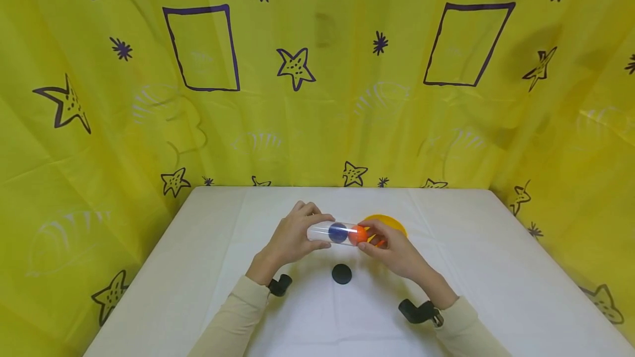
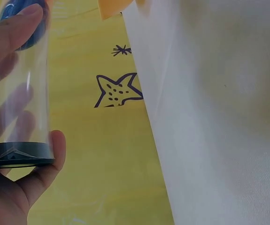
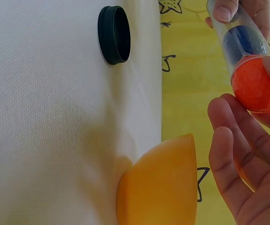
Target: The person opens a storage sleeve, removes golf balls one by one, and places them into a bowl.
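Note:
My left hand (image 1: 292,236) grips a clear plastic tube (image 1: 320,231), held nearly level over the table in the head view. The left wrist view shows a dark end cap (image 2: 19,153) on the tube's end near the palm. Inside the tube lies a dark blue ball (image 1: 338,232). At the tube's open end, an orange dimpled golf ball (image 3: 254,85) sits at the mouth. My right hand (image 1: 397,251) pinches that ball between thumb and fingers.
A loose black round lid (image 1: 342,274) lies on the white table (image 1: 208,269) in front of the hands, hollow side up. Behind the right hand stands a yellow-orange bowl (image 1: 389,220), with something orange-red in it. Yellow patterned curtains (image 1: 322,125) surround the table at the back and sides.

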Available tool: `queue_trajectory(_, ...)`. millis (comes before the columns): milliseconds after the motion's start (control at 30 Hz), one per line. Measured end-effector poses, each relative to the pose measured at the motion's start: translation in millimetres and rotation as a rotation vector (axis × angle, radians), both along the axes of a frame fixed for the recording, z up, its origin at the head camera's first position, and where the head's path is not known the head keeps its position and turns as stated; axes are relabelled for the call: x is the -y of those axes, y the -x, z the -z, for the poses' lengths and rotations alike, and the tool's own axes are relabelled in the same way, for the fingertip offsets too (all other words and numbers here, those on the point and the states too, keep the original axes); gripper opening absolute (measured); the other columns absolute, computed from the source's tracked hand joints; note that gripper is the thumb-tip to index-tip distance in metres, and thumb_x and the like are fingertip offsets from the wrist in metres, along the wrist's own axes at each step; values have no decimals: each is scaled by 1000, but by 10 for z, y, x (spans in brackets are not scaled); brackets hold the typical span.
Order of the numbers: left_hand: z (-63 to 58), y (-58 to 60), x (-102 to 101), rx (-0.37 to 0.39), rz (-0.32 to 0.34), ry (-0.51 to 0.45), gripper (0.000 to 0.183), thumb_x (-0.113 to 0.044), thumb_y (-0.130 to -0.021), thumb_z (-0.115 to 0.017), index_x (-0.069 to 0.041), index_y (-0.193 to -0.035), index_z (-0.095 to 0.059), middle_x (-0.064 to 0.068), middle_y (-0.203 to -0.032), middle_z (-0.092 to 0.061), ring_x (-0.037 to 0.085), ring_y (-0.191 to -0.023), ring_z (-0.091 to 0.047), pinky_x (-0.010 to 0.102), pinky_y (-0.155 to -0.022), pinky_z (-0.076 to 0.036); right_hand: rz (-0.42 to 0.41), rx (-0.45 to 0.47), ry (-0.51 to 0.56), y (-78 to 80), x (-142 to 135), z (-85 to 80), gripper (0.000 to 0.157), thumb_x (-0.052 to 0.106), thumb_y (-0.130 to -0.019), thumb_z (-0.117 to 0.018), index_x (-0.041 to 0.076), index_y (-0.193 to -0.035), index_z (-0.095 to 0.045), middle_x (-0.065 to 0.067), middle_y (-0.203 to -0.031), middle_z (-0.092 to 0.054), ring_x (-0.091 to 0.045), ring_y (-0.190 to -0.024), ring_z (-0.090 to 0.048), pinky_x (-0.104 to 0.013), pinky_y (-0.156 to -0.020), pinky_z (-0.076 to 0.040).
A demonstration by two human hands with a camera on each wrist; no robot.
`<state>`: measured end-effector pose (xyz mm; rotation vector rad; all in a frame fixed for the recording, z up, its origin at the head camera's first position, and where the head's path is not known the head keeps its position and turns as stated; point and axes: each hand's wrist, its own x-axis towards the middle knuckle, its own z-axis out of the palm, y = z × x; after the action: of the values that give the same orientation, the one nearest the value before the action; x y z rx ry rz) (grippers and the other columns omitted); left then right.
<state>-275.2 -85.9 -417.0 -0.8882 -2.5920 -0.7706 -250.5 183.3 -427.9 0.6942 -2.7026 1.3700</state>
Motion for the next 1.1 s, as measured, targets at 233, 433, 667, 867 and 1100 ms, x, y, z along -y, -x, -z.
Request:
queue_trajectory(233,22,18,12,-29,6,-6,48,-30,-77,-91,-24,-122,-74,-2,-107,-63,15,-102,-49,32,-80,-50,1,1,-11,16,-27,16,41,26,-94,-75,10,-130,-63,-5,-109,-70,-16,-89,-63,-24,-77,-54)
queue_trajectory(433,21,10,8,-34,19,-16,48,-30,-78,-91,-23,-123,-74,2,-107,-64,15,-100,-49,31,-79,-49,14,11,-4,11,-20,-9,39,23,-94,-75,10,-127,-63,-5,-107,-70,-18,-88,-62,-24,-75,-54)
queue_trajectory(667,23,8,17,-30,18,-22,48,-30,-78,-90,-24,-123,-73,1,-107,-64,15,-100,-49,31,-79,-49,30,-11,18,9,-19,-3,38,22,-92,-77,9,-125,-63,-7,-105,-69,-17,-84,-62,-24,-72,-54)
queue_trajectory(867,14,8,29,-32,13,-18,48,-31,-79,-90,-25,-123,-73,-3,-105,-62,13,-99,-48,28,-77,-47,52,-43,22,11,-25,-6,38,20,-90,-78,11,-124,-64,-5,-102,-70,-13,-80,-63,-25,-70,-55)
queue_trajectory(1100,3,9,38,-44,9,-27,48,-30,-78,-91,-24,-122,-74,-3,-105,-62,14,-99,-48,28,-77,-46,110,-38,20,5,-82,-66,38,19,-91,-78,13,-125,-64,-8,-104,-70,-18,-83,-62,-24,-71,-54)
